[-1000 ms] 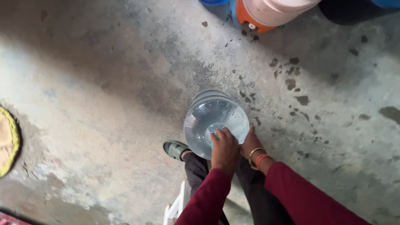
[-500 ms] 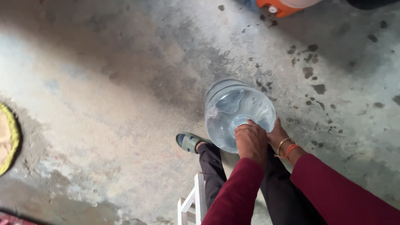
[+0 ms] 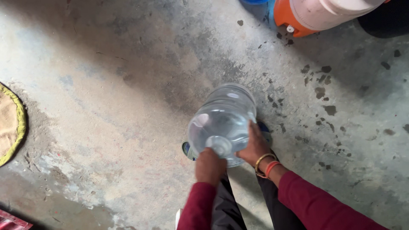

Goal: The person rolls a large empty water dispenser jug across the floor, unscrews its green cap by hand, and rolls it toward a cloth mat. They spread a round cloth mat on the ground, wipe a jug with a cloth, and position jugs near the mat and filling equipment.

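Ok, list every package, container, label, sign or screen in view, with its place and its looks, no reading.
No labels, signs or screens show.
Large clear plastic water bottle: centre, tilted over the concrete floor, left hand at its neck, right hand on its side.
Orange and pale pink round container: top right, small white spout.
Blue container: top edge, mostly cut off.

Water jug (image 3: 223, 121) held over the floor (image 3: 106, 106), between both hands.

Left hand (image 3: 209, 165) at its neck, right hand (image 3: 254, 147) on its side; cooler (image 3: 315, 15) far ahead, mat (image 3: 10, 123) left.
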`<state>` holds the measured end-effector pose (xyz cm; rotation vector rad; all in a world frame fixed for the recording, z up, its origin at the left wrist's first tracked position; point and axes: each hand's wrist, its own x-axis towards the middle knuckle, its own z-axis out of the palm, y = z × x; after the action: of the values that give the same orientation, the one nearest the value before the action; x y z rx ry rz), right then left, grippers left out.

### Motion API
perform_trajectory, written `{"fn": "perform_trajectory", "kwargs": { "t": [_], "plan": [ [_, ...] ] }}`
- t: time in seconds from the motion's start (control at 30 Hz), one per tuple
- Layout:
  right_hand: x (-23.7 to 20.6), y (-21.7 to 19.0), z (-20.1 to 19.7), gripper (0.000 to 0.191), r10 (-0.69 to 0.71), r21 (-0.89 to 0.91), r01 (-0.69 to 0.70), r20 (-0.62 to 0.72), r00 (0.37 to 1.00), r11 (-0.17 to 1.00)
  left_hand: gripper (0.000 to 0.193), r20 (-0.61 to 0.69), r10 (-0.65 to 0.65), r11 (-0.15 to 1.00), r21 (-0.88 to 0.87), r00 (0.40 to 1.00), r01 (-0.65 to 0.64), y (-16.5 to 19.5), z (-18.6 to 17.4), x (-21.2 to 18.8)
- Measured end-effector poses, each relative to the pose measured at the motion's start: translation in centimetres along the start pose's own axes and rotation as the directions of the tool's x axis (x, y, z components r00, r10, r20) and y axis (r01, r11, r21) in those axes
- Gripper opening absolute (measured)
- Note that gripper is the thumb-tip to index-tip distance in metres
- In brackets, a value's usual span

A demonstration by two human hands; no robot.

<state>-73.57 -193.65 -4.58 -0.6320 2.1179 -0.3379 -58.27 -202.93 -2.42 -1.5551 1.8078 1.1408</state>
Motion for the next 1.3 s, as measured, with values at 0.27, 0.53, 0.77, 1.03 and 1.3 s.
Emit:
{"fn": "perform_trajectory", "kwargs": {
  "t": [0.27, 0.53, 0.77, 1.03, 1.3],
  "plan": [
    [1.5, -6.6, -0.1, 0.095, -0.506, -0.06, 0.53, 0.222, 0.833, 0.846, 0.029, 0.513, -0.213, 0.517, -0.663, 0.831, 0.542, -9.4, -5.4, 1.6],
    [1.3, -7.7, 2.6, 0.071, -0.504, -0.135, 0.529, 0.185, 0.844, 0.838, 0.03, 0.562, 0.191, -0.482, -0.661, 0.805, 0.575, -10.1, 1.3, -0.3],
    [-1.9, -11.3, 3.2, 0.049, -0.465, 0.142, 0.45, 0.102, 0.879, 0.882, 0.052, 0.346, 0.265, -0.603, -0.669, 0.9, 0.434, -2.7, -0.6, 0.7],
    [4.3, -24.8, 3.8, 0.047, -0.599, -0.098, 0.605, 0.089, 0.796, 0.79, 0.063, 0.341, 0.066, -0.329, -0.88, 0.938, 0.343, -4.4, -12.9, 3.9],
    [8.4, -26.7, 4.6, 0.057, -0.536, -0.296, 0.579, 0.219, 0.815, 0.759, 0.023, 0.174, 0.077, -0.366, -0.911, 0.982, 0.19, -9.5, -11.2, 2.1]
  ]
}}
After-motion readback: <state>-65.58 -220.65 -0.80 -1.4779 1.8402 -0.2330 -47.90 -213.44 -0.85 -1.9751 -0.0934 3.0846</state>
